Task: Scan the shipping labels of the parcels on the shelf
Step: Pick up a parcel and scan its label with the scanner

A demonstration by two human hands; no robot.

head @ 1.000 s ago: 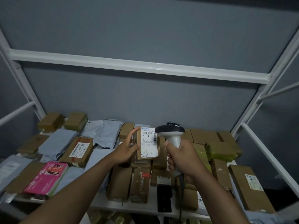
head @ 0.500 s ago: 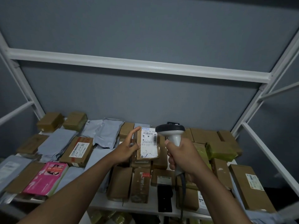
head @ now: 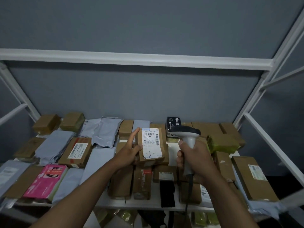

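- The left hand (head: 130,149) grips a small brown cardboard parcel (head: 152,145), long axis upright, white label facing the viewer.
- The right hand (head: 194,155) clasps a grey handheld scanner (head: 186,134) at the parcel's three o'clock.

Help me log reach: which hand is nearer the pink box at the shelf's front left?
Left. The left hand holds a parcel mid-shelf, right of the pink box; the right hand, gripping the scanner, is farther right.

Both forearms are bare up to the lower edge of the view, and no sleeve shows. The left hand (head: 130,149) and right hand (head: 195,156) wear no gloves, rings or watch.
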